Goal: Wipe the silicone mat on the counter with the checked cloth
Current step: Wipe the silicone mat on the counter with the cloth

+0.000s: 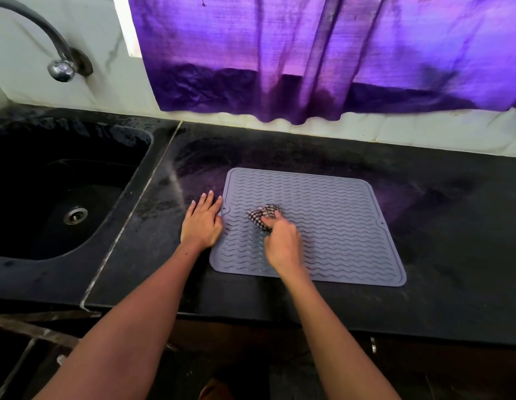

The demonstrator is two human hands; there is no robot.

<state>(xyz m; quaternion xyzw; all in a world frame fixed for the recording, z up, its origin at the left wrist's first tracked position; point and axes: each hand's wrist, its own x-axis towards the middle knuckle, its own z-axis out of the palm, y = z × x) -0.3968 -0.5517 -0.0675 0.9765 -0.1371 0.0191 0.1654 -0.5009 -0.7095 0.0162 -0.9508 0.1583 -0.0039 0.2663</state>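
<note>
The right hand (pixel 281 243) clenches the bunched checked cloth (pixel 264 216) against the silicone mat (pixel 337 226), left of the mat's centre. The left hand (pixel 201 222) lies flat and released, apparently pinning the mat's left edge. The mat lies mid-table (pixel 453 255), right of the sink (pixel 49 183). Wipe along the ridges, keeping the edge pinned

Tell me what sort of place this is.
Most likely a home kitchen: a dark stone counter with a built-in sink, a tap on the tiled wall, and a ridged silicone mat.
</note>
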